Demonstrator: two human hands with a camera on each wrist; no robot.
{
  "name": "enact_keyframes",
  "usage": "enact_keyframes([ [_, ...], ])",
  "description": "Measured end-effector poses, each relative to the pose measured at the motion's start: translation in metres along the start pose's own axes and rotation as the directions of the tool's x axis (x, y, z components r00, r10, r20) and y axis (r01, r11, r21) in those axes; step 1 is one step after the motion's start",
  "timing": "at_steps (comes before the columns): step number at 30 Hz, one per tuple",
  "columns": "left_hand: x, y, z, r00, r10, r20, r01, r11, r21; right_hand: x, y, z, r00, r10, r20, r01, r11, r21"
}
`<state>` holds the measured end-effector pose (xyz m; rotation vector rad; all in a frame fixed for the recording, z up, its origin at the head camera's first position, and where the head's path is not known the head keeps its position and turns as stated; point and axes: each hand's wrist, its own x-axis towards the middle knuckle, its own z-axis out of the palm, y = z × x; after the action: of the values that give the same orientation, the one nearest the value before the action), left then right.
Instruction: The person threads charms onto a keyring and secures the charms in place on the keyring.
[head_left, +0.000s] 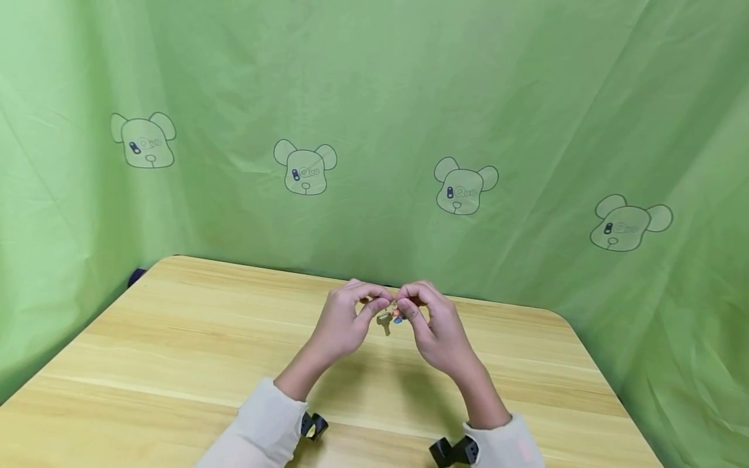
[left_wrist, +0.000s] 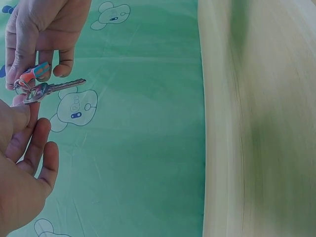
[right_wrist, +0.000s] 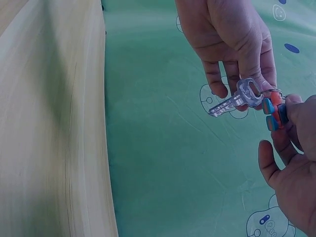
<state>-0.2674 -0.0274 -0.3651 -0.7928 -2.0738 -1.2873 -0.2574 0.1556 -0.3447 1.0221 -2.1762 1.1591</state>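
Both hands meet over the table, fingertips close together around a small metal key ring. The left hand pinches the ring beside the key's head. The right hand pinches it too, thumb and forefinger right at the end by the charm. A metal key hangs from the ring between the hands, its toothed blade pointing down in the head view. Beside it dangles a small orange and blue charm, just under the right fingertips. Fingers partly hide the ring.
A light wooden table with rounded far corners lies under the hands. Behind and beside it hangs a green curtain printed with bear heads. Black devices sit at the wrists, next to light sleeves.
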Motion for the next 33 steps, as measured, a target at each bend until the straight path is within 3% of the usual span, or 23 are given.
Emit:
enact_keyframes([
  [8, 0.001, 0.000, -0.002, 1.000, -0.001, -0.012, 0.001, 1.000, -0.011, 0.000, -0.003, 0.000, 1.000, -0.004, 0.006, 0.004, 1.000, -0.020],
  [17, 0.001, 0.002, -0.007, 1.000, -0.012, -0.020, 0.012, 1.000, -0.025, 0.004, -0.029, -0.002, 0.999, 0.027, 0.037, -0.026, 0.999, -0.030],
  [26, 0.002, 0.002, -0.010, 0.999, 0.009, -0.035, -0.009, 1.000, -0.022, -0.001, -0.006, 0.003, 0.999, 0.028, 0.045, -0.027, 0.999, -0.024],
  [33, 0.003, 0.000, -0.010, 0.999, 0.025, -0.042, -0.025, 1.000, 0.003, 0.000, -0.003, 0.008, 0.999, 0.006, 0.042, -0.002, 0.997, -0.075],
])
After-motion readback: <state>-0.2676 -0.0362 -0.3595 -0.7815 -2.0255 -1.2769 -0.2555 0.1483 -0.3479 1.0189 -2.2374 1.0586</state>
